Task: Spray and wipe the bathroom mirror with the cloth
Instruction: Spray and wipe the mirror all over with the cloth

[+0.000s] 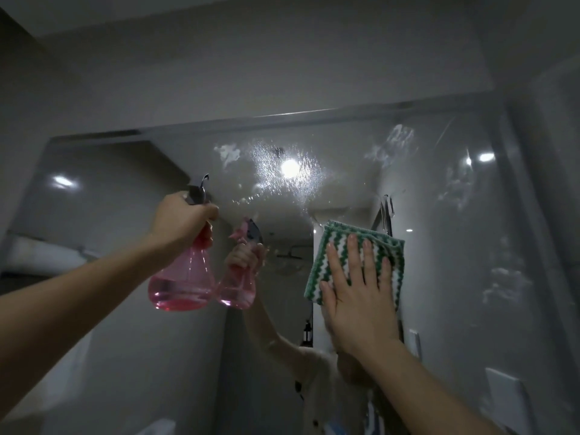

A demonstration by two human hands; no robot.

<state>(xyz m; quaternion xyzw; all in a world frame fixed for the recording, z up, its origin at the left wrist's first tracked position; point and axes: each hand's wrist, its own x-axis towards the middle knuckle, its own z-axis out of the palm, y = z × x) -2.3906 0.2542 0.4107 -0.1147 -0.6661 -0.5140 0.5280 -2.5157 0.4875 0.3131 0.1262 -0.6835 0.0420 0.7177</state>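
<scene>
The mirror [439,246] has bare glass toward 3 o'clock of the cloth [361,243], its top edge at 12. The right hand [357,293] presses flat, fingers straight, on the cloth. The left hand [180,216] grips the pink spray bottle [185,277], raised at 9 o'clock.

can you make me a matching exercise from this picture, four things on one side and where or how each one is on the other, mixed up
Things:
1. spray bottle
2. cloth
3. droplets
4. right hand

States:
A. spread over the upper mirror around a reflected light
B. flat, fingers straight, pressing
C. pink, gripped by the left hand
D. green and white, pinned against the glass

Pairs: 1-C, 2-D, 3-A, 4-B
</scene>
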